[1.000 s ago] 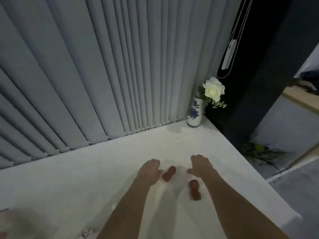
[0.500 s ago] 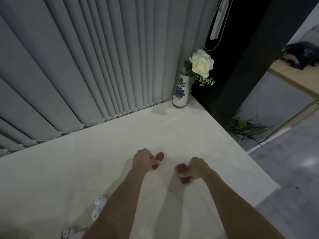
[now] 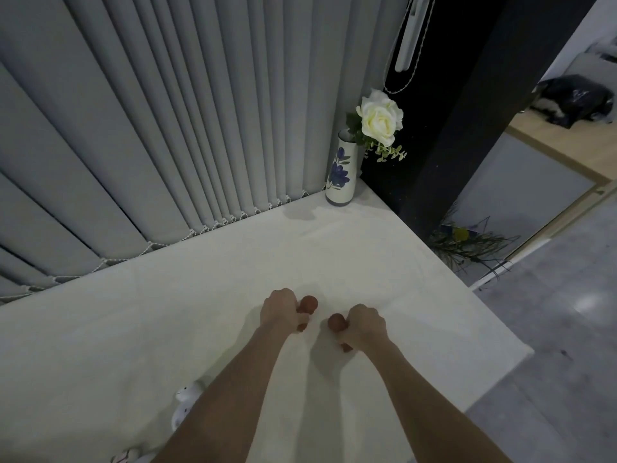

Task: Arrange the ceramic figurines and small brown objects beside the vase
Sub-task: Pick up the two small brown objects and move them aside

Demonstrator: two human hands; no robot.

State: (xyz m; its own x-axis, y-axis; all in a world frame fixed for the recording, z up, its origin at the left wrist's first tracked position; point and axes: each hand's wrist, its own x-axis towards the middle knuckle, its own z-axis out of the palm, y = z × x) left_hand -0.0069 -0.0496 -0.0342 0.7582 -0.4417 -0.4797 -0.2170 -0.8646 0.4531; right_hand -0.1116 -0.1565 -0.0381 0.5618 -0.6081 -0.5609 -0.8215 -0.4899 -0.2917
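My left hand (image 3: pixel 279 308) is closed around one small brown object (image 3: pixel 307 303), whose rounded top sticks out past my fingers. My right hand (image 3: pixel 364 324) grips a second small brown object (image 3: pixel 336 321) the same way. Both hands hover over the middle of the white table (image 3: pixel 167 322). A white vase with a blue flower pattern (image 3: pixel 341 175) stands in the far right corner and holds a white rose (image 3: pixel 380 117). A white ceramic figurine (image 3: pixel 186 402) lies near my left forearm, partly hidden by it. Another figurine (image 3: pixel 128 456) shows at the bottom edge.
Grey vertical blinds (image 3: pixel 167 128) hang along the table's far edge. A dark pillar (image 3: pixel 467 111) rises right of the vase. The table's right edge drops to a grey floor (image 3: pixel 567 362), where dried stems (image 3: pixel 467 245) lie.
Both hands went from resting open beside the brown objects to closing on them and holding them. The view has shifted slightly, so the vase sits further left in the frame.
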